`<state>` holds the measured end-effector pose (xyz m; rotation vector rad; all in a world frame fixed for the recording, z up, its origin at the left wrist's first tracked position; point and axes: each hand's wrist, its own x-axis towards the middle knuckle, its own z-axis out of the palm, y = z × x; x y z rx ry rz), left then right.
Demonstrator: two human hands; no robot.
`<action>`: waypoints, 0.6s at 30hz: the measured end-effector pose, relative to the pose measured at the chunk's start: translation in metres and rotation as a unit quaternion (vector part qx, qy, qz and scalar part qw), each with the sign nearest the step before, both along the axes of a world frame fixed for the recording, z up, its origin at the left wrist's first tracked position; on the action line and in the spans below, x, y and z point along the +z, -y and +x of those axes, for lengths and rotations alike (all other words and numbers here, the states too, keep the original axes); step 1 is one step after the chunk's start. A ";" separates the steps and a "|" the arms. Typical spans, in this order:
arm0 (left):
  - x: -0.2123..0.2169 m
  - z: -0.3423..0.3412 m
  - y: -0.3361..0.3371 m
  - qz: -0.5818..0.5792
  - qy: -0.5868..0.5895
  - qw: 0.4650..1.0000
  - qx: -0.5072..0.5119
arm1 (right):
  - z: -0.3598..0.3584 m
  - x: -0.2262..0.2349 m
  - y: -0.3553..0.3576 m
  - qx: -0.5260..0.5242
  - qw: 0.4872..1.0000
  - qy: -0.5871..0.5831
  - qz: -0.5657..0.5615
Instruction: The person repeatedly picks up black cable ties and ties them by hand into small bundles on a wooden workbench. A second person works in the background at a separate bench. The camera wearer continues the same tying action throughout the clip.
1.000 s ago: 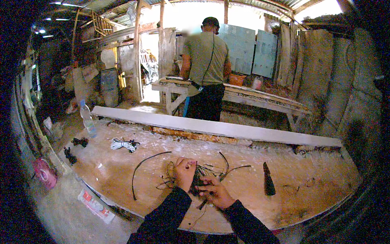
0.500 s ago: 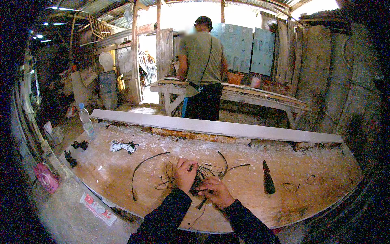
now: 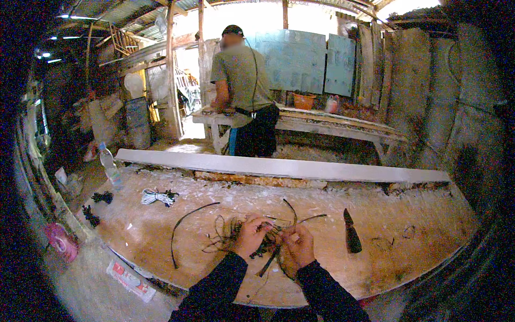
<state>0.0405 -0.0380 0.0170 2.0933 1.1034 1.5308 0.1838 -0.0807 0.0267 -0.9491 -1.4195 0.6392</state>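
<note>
Where cords (image 3: 232, 229) bunch, left hand (image 3: 250, 239) and right hand (image 3: 300, 246) curl inward

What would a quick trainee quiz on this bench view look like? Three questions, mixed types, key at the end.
1. True or false: the clear bottle stands to the left of the white cord bundle.

2. Which lies on the table, to the right of both hands?
a) the white cord bundle
b) the dark tapered object
c) the clear bottle

3. What are the left hand and the right hand holding, and how are they placed?

Key:
1. True.
2. b.
3. Both have their fingers closed on dark cords, with the fingertips of the two hands close together.
</note>
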 end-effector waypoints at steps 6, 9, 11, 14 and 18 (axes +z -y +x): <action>-0.006 0.018 0.021 -0.088 -0.033 0.938 -0.335 | 0.028 -0.003 -0.021 -0.147 0.988 -0.032 -0.034; -0.005 0.024 0.033 -0.318 0.065 0.846 -0.424 | 0.025 -0.005 -0.020 -0.089 0.987 -0.131 -0.030; -0.002 0.024 0.034 -0.231 0.020 0.881 -0.413 | 0.025 -0.001 -0.021 -0.118 0.992 -0.036 -0.028; -0.001 0.023 0.034 -0.231 -0.012 0.899 -0.372 | 0.021 0.003 -0.015 -0.052 0.990 -0.122 -0.052; -0.006 0.025 0.027 -0.335 0.148 0.825 -0.430 | 0.019 0.005 -0.018 -0.110 0.987 -0.060 -0.102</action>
